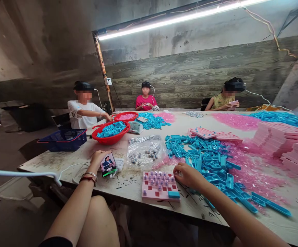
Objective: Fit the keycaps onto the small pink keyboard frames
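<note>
My left hand (98, 160) is wrapped round the top and side of a phone (108, 165), whose lit screen shows a person. A pink board (155, 195) with square recesses lies flat at the table's front edge. Clear purplish caps (159, 178) fill many of its upper places, and one blue piece (174, 194) sits at its lower right corner. My right hand (186, 174) is beside the board's upper right corner, fingers curled together; whatever they may hold is hidden. Close by are a heap of blue plastic pieces (207, 161) and scattered clear pink pieces (251, 171).
Behind the board lies a plastic bag (146, 151) of small parts. Red baskets (110, 139) and a dark blue basket (66, 140) stand left. Stacked pink boards (272, 137) rise at right. Several people sit across the table. A white cable (22, 173) crosses at left.
</note>
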Action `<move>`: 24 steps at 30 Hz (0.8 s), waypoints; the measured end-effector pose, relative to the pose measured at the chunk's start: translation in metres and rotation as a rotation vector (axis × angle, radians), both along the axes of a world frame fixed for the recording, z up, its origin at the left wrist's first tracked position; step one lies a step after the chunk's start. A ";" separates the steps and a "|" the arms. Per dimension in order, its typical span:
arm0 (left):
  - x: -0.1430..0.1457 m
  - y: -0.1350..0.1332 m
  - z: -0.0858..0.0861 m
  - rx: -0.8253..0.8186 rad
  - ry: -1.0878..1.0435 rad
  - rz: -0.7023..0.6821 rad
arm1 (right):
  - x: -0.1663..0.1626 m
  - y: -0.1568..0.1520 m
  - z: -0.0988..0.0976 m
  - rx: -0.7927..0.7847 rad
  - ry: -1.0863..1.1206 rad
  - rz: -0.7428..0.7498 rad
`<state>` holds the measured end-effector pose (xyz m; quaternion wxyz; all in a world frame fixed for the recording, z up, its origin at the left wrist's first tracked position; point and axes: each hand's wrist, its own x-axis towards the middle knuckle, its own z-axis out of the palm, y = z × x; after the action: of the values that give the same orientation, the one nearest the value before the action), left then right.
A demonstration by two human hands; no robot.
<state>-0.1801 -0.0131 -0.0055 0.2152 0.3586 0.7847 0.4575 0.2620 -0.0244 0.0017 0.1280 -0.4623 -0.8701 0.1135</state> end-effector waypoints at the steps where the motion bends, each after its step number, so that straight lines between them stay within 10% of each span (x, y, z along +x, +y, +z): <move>1: 0.000 0.000 0.000 0.001 -0.006 -0.003 | 0.000 0.000 0.000 -0.002 0.001 0.001; 24: 0.005 -0.048 0.029 0.011 -0.195 -0.307 | 0.004 -0.001 0.003 0.017 0.002 -0.002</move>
<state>-0.1755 -0.0613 0.0231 0.3559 0.4292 0.6936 0.4561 0.2658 -0.0256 0.0052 0.1329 -0.4618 -0.8705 0.1064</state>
